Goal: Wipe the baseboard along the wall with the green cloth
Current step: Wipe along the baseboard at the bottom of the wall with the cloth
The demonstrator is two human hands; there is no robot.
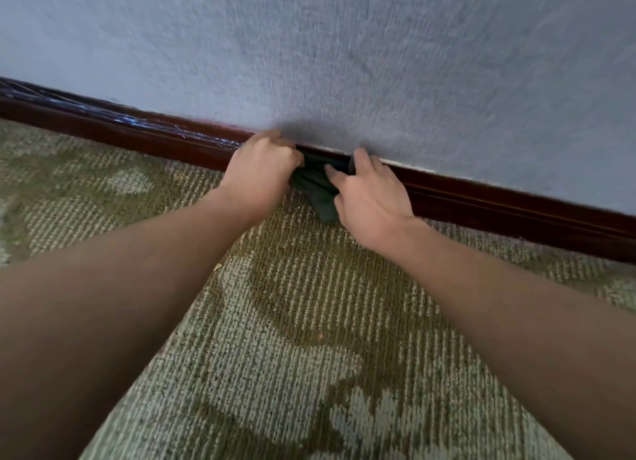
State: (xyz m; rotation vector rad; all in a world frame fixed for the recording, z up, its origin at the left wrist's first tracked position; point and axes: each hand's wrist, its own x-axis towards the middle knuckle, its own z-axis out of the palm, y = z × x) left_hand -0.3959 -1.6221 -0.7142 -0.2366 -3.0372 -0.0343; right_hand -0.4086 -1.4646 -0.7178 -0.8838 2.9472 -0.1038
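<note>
Head view, both hands at the foot of the wall. The green cloth (pixel 315 187), dark and bunched, lies against the front face of the baseboard (pixel 499 205), directly between the two hands. Its upper edge reaches the top of the baseboard and a lower fold hangs down to the carpet (pixel 292 322).

The left hand (pixel 261 170) sits at the cloth's left edge. Its fingers (pixel 290 155) are curled tightly into a narrow, closed grip on the cloth, with the knuckles against the baseboard's top where it meets the wall (pixel 344 64).

The right hand (pixel 370 201) covers the cloth's right side. Its fingers (pixel 364 160) are nearly straight and slightly spread, their tips reaching the top of the baseboard. The thumb lies flat on the cloth, and the palm presses the fabric against the wood. How much cloth is under the palm is hidden.

The baseboard is dark reddish-brown wood, with bluish glinting streaks along its left stretch. The wall is pale blue-grey and textured, and the carpet is a ribbed green and beige pattern.
</note>
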